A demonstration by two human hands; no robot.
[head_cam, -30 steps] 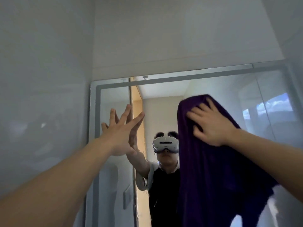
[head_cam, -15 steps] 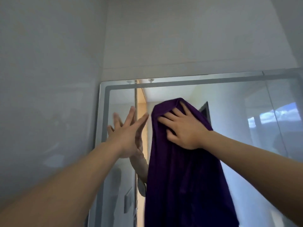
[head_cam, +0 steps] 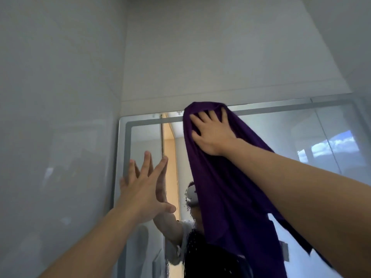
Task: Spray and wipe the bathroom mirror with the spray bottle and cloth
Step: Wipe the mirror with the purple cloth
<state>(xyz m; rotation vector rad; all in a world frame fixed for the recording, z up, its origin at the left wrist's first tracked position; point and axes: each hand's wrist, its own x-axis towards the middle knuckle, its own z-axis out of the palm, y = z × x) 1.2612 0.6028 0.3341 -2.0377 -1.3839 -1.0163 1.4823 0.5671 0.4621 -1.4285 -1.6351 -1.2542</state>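
A large framed bathroom mirror [head_cam: 291, 133] fills the lower half of the view. A dark purple cloth [head_cam: 226, 197] hangs flat against the glass, its top edge reaching the mirror's upper frame. My right hand [head_cam: 210, 133] presses the cloth onto the mirror near that top edge, fingers spread and straight. My left hand [head_cam: 144, 187] rests flat on the glass at the mirror's left side, fingers spread, holding nothing. Spray droplets speckle the glass low in the middle. The spray bottle is out of view.
A glossy grey tiled wall [head_cam: 56, 137] runs along the left, meeting the mirror's left edge. A pale wall [head_cam: 220, 57] rises above the mirror. The mirror reflects a person wearing a headset, a doorway and a bright window.
My right hand has swept the cloth left and then up to the mirror's top edge. My left hand stays flat on the glass at the left.
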